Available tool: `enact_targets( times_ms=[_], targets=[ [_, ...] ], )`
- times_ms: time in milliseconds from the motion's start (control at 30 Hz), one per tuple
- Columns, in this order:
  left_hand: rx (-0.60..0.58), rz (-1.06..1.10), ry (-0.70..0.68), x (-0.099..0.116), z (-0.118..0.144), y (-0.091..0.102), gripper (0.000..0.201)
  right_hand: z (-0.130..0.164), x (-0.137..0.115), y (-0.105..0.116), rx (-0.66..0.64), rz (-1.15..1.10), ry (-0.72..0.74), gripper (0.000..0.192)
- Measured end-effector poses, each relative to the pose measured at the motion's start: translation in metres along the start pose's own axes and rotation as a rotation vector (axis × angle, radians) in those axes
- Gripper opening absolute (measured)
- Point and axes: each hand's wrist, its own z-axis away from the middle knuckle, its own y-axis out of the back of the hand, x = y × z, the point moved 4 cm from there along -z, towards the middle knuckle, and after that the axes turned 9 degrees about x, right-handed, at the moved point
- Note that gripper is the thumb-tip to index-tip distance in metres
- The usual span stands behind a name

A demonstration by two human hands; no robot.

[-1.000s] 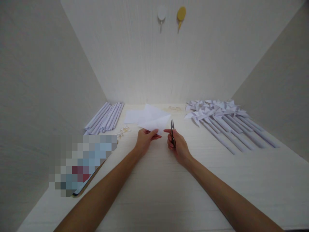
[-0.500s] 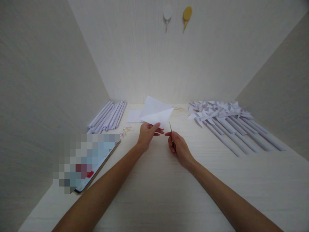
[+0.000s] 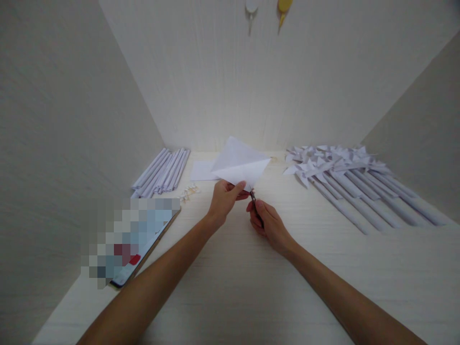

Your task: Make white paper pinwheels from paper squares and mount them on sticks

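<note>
A creased square of white paper (image 3: 241,160) is pinched at its near edge by my left hand (image 3: 224,199), thumb on top. My right hand (image 3: 268,221) is closed round a small pair of scissors (image 3: 254,200). The scissors' tips meet the paper's near corner, just right of my left thumb; whether the blades have cut into it I cannot tell. More white paper (image 3: 203,171) lies flat on the table behind my left hand.
Rolled white paper tubes (image 3: 163,172) lie at the back left, with several cotton-bud-like bits (image 3: 189,192) beside them. A phone (image 3: 143,247), partly blurred, rests at the left. Paper pinwheels on rolled sticks (image 3: 345,175) are piled at the right. Two hooks (image 3: 283,7) hang on the back wall.
The scissors have come up against the paper's near corner, from a small gap away. My left hand and the paper have shifted slightly right. The view has tilted down a little.
</note>
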Motion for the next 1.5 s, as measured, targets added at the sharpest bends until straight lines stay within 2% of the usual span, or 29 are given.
enact_targets(
  times_ms=[867,1500],
  targets=[
    [0.041,-0.027,-0.032,-0.0002,0.0042,-0.0009,0.020,0.0007,0.0004,0.0003,0.025,0.008,-0.016,0.035],
    [0.001,-0.019,-0.027,-0.0021,0.0052,-0.0020,0.025,0.0001,0.0010,0.0008,0.023,0.025,-0.002,0.033]
  ],
)
